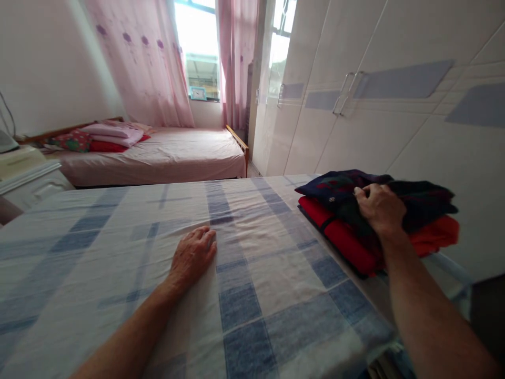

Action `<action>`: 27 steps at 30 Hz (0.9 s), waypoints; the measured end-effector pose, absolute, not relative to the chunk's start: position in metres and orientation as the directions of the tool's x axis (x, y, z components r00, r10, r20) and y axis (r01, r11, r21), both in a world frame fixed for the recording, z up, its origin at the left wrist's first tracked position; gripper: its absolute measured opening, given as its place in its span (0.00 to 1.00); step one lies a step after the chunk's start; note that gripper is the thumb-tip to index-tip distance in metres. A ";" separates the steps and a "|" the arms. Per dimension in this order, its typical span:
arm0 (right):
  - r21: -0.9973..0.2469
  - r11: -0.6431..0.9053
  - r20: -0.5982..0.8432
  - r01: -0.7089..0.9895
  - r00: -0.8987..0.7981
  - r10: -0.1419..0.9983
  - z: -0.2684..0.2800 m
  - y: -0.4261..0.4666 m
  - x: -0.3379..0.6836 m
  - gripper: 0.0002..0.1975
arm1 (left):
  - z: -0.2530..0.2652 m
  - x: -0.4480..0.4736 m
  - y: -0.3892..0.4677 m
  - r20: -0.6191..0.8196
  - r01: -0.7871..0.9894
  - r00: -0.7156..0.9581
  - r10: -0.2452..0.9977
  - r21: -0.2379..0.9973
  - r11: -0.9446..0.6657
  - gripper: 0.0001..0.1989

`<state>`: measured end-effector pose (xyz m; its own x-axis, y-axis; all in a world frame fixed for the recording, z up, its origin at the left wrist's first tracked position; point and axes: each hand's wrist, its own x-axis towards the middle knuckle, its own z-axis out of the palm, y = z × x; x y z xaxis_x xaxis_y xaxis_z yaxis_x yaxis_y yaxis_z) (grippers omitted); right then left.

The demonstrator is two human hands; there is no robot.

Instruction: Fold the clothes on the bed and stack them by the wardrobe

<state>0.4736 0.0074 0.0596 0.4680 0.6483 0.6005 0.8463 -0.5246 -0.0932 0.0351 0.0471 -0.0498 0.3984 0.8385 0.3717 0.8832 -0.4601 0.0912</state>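
The person's left hand [194, 248] lies palm down on the bed [272, 252], fingers loosely extended. The right hand [381, 208] curls over a dark garment [335, 185] atop red clothes [337, 231] at the bed's right edge; whether it grips cannot be told. The wardrobe [355, 137] stands closed.

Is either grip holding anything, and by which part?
The left grip lies on the sheet, holding nothing. The right grip touches the top of the dark garment; whether it pinches the cloth can't be told.
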 end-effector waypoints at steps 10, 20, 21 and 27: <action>-0.516 0.072 0.583 0.854 0.288 0.759 0.072 0.004 0.375 0.15 | -0.049 0.035 0.046 0.383 0.856 0.363 0.849 0.223 -0.467 0.17; -0.645 0.657 0.561 0.390 -0.343 0.754 0.049 0.010 0.215 0.10 | -0.040 0.035 0.032 0.471 0.383 0.053 0.881 0.805 -0.454 0.19; -0.616 0.651 0.575 0.443 -0.312 0.756 0.046 0.017 0.225 0.10 | -0.041 0.035 0.033 0.457 0.406 0.063 0.887 0.800 -0.442 0.19; -0.515 0.261 0.493 0.817 0.034 0.869 0.010 0.066 0.341 0.11 | -0.045 0.037 0.037 0.498 0.604 0.031 0.866 0.681 -0.413 0.08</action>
